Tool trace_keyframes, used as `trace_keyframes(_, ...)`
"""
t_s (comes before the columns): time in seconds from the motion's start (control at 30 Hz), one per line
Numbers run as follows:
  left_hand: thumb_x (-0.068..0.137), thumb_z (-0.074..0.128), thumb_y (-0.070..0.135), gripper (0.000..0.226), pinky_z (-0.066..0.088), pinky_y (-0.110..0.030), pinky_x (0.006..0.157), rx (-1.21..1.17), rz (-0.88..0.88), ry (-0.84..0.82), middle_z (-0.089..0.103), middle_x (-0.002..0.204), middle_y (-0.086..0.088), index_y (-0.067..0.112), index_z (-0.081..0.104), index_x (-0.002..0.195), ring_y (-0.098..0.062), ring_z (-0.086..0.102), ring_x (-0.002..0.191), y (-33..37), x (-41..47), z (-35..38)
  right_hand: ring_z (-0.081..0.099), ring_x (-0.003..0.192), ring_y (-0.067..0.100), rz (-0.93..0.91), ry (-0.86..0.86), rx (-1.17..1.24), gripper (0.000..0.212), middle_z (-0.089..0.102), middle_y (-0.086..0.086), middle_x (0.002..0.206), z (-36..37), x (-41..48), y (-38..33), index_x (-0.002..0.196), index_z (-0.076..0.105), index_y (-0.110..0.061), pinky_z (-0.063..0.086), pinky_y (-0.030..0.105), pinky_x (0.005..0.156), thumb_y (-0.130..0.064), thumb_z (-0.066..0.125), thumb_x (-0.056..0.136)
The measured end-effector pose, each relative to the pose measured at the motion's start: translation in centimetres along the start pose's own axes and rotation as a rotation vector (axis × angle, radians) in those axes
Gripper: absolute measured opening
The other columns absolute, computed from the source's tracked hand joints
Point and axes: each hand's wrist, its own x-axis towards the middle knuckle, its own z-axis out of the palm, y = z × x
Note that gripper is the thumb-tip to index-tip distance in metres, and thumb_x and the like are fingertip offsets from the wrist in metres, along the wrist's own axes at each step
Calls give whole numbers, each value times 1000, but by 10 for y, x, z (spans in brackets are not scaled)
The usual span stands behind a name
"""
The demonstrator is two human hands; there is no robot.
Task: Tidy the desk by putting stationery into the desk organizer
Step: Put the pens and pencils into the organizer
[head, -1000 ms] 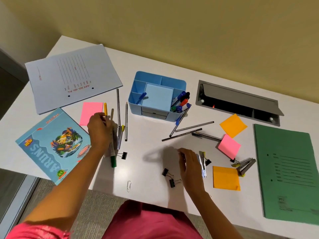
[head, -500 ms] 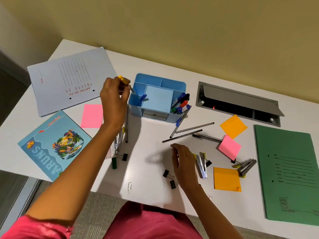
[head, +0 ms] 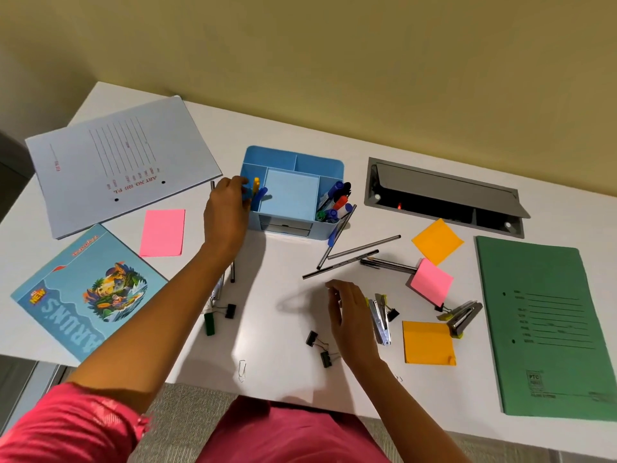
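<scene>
The organizer (head: pixel 292 192) is a pale blue plastic box with rounded corners, standing near the back middle of the white surface (head: pixel 277 272). It is split into compartments around a raised square block in the centre, with shallow drawers on the near face. The right compartment is packed with markers (head: pixel 335 200) whose blue, black, red and green caps stick up. The left compartment holds a yellow pen (head: pixel 256 186) standing upright and a blue pen (head: pixel 261 194) beside it.

The left hand (head: pixel 227 212) is at the organizer's left wall, fingers curled at the rim just beside the yellow pen; whether it grips the pen or has let go cannot be told. The right hand (head: pixel 350 315) hovers over the near middle of the surface, fingers loosely spread and grasping nothing, just beside a stapler (head: pixel 380 320).

Several slim pencils (head: pixel 354 257) lie scattered in front of the organizer's right corner, one blue-capped pen leaning against it. More pens (head: pixel 232 272) lie under the left forearm. Black binder clips (head: pixel 319 349) lie near the right wrist, another (head: pixel 229 310) near a green cap (head: pixel 209 324), and a paper clip (head: pixel 242 370) sits at the near edge. Pink notes (head: pixel 162 232) lie left of the organizer; orange notes (head: pixel 437 241) lie to its right.
</scene>
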Motion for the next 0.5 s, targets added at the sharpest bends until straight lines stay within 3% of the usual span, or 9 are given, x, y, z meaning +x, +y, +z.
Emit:
trace_keyframes(0.1,85,63,-1,43,55,-41,77,-128,-3,58,57,118,-16,9,54,126,-31,61,98,-4,-8,-3,54,83,6,31,55,20,14,62,1,94,-1,19,1,104,61,-10,45,17,72,-6,56,92)
trace_keyframes(0.33,88,61,3,33,40,-19,73,-159,-28,86,56,109,-10,10,54,119,-21,58,86,-9,-74,-4,58,73,26,177,65,25,12,62,19,81,24,99,16,92,59,4,50,38,64,-4,51,87)
trace_keyframes(0.5,86,59,-3,28,33,-18,75,-153,-80,-16,56,105,-12,4,58,112,-27,57,93,-16,-119,5,61,101,30,412,-139,-166,33,62,17,108,37,135,20,117,51,-2,52,36,83,-18,62,90)
